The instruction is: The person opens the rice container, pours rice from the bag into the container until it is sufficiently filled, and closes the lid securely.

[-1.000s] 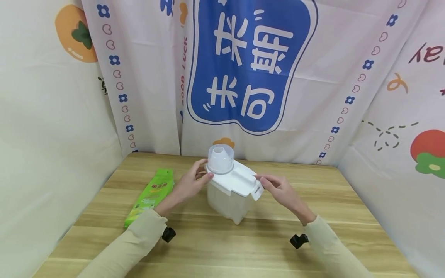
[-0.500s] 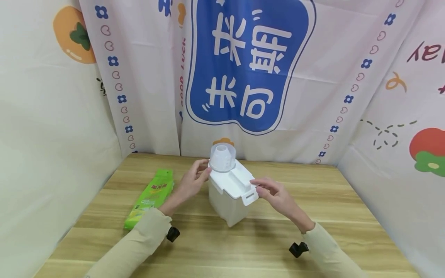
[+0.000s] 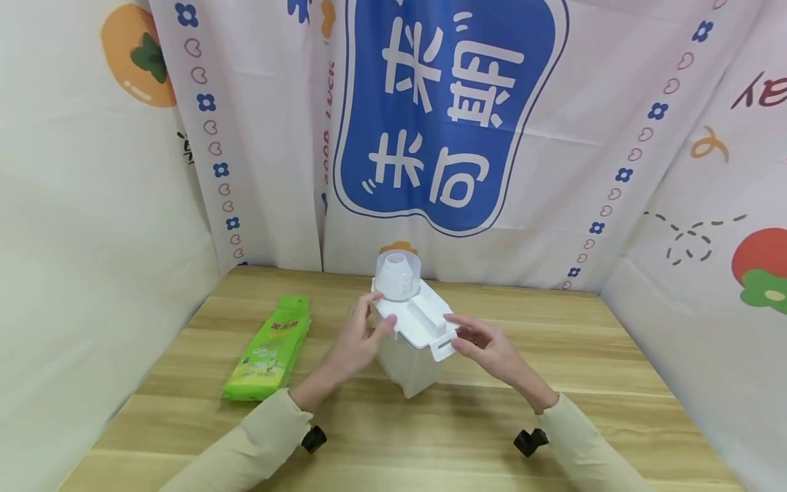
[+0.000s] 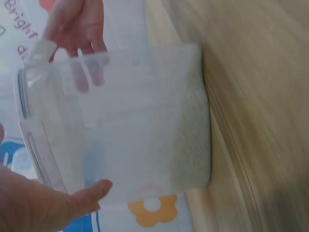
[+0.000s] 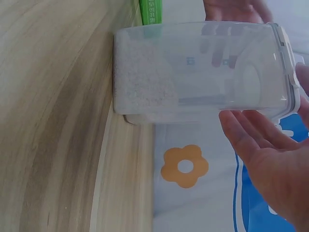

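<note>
A clear plastic food storage container (image 3: pixel 408 372) with a white lid (image 3: pixel 412 318) stands on the table; pale grains (image 5: pixel 142 75) fill its lower part. A transparent measuring cup (image 3: pixel 398 275) sits upside down on the lid's far left end. My left hand (image 3: pixel 356 342) holds the container's left side, fingers along the wall and thumb at the lid's edge. On the other side my right hand (image 3: pixel 498 352) holds the lid's near right end, thumb at the raised latch (image 3: pixel 441 347). In the right wrist view its fingertips (image 5: pixel 229 118) touch the clear wall.
A bright green packet (image 3: pixel 270 352) lies on the wooden table (image 3: pixel 553 342), left of the container. Behind the table hangs a printed curtain (image 3: pixel 553 205), with more printed cloth on both sides. Black wrist cameras (image 3: pixel 530 442) hang below the cuffs.
My left hand has slid nearer along the lid, and its forearm has moved off the green packet. The container has turned slightly, its latch now pointing more toward me. The right hand stays close by.
</note>
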`<act>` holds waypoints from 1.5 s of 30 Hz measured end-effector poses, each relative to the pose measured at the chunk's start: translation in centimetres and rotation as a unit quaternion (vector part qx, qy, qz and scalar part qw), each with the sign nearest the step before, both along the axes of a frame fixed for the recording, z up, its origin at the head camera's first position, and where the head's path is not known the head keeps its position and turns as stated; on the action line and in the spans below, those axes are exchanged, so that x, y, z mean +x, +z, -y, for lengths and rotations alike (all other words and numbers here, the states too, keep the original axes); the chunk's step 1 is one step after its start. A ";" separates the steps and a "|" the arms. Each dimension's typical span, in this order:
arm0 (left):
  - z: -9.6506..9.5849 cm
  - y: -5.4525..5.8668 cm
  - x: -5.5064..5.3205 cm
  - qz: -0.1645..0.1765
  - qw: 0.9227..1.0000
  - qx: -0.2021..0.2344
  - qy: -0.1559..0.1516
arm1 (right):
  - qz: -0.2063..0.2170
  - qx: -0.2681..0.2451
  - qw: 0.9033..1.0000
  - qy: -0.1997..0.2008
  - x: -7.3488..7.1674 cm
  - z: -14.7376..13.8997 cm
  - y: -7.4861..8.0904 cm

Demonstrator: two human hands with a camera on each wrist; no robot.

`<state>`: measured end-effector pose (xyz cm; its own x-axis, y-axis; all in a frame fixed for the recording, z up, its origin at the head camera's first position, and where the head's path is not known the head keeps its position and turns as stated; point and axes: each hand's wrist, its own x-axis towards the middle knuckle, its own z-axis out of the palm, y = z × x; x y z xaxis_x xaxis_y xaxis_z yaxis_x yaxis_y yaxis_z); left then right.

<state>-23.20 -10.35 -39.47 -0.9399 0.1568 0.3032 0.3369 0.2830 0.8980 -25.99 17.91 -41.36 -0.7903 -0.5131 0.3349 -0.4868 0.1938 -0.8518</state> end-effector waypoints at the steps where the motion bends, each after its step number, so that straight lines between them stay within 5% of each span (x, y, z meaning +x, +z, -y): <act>1: -0.3 0.0 0.3 -0.009 1.000 -0.008 -0.001 | 0.001 -0.001 1.000 0.001 0.0 0.0 0.0; 7: -1.4 -0.5 1.3 -0.043 0.997 -0.057 0.017 | 0.008 -0.011 1.000 0.026 0.0 0.0 0.2; 14: -3.0 -1.0 1.9 -0.016 0.991 -0.125 0.042 | -0.010 -0.019 0.999 0.027 -0.1 -0.1 -0.1; 36: -4.4 -1.4 1.9 -0.043 0.985 -0.148 0.077 | -0.025 -0.002 1.000 -0.003 -0.2 0.1 -0.1; 45: -4.3 -1.9 1.7 -0.109 0.980 -0.146 0.084 | -0.035 -0.017 0.999 0.009 -0.5 0.1 -0.2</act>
